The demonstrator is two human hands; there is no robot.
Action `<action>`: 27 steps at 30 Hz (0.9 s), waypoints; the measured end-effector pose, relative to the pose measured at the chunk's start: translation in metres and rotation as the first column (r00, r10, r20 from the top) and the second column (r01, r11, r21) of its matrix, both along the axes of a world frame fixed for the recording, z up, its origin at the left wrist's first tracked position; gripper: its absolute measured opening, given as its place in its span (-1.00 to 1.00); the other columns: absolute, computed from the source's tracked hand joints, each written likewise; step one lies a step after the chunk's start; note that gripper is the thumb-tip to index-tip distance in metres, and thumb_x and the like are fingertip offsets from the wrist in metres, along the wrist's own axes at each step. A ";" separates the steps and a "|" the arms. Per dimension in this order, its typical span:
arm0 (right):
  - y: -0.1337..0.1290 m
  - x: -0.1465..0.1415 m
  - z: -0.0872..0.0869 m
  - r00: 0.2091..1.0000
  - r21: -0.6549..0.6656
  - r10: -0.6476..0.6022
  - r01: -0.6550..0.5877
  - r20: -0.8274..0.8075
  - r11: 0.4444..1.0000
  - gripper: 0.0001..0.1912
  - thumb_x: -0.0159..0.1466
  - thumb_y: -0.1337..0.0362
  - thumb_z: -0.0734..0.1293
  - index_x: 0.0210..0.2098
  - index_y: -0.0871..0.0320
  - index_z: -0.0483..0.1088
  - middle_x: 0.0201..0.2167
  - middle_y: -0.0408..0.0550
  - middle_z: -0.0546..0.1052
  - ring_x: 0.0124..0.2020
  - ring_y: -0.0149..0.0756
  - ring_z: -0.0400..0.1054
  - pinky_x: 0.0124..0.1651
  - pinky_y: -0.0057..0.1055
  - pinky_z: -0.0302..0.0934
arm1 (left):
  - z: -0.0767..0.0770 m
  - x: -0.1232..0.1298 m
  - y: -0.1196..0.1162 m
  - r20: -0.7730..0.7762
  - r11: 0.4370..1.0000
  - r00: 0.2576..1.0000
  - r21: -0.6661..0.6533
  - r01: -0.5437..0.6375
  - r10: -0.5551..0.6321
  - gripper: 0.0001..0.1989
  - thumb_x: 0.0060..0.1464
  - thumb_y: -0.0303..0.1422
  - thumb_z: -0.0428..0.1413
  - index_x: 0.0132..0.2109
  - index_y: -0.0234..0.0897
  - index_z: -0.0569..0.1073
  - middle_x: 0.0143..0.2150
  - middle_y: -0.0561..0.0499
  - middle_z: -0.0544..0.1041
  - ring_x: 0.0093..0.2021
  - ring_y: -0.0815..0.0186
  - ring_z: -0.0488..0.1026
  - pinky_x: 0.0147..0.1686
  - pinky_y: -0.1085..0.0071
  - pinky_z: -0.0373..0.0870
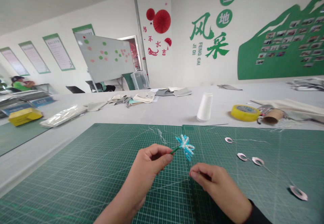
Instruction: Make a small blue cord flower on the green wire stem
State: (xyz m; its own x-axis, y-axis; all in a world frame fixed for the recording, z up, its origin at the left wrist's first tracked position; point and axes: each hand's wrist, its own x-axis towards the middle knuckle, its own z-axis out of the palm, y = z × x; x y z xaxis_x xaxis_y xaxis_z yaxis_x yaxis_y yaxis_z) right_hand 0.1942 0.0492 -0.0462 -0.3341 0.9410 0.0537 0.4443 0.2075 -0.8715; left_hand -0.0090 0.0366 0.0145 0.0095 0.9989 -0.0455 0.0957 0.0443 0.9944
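Observation:
A blue artificial flower [186, 146] with rows of white beads on its petals is held above the cutting mats. My left hand [155, 161] pinches its green stem between thumb and fingertips, and the bloom points right. Just below and to the right of the bloom is my right hand [215, 182], thumb and index finger pressed together. Whatever lies between those fingertips, if anything, is too small to see. Several pale pink petal-shaped loops on thin wires lie at the right, one of them a loop [258, 161] not far from my right hand.
Green cutting mats [101, 156] cover the near table. Behind them stand a white thread cone [205, 106], a yellow tape roll [245, 112] and a cardboard tube [273, 116]. Fabric scraps [141, 97] lie farther back. A yellow box [25, 116] sits left. Another person [21, 83] is at far left.

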 end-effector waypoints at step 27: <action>-0.040 -0.037 -0.012 0.988 0.353 -0.097 0.133 -0.117 0.926 -0.81 0.40 0.23 0.12 -0.04 0.08 0.26 -0.49 -0.20 0.51 -0.54 -0.37 0.43 -0.45 -0.49 0.35 | -0.008 0.014 -0.008 0.115 0.984 0.992 -0.163 0.072 -0.054 -0.86 -0.06 -0.36 0.23 -0.30 -0.32 0.54 -0.60 0.16 0.34 -0.60 0.48 0.18 -0.63 0.52 -0.01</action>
State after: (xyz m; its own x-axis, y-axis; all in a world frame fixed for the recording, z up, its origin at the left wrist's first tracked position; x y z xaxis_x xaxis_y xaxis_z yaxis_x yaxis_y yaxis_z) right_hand 0.1569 0.0093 -0.0583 -0.2009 0.8843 0.4214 0.4023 0.4667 -0.7876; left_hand 0.0047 0.0282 0.0060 0.0861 0.9747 -0.2064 -0.0061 0.2077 0.9782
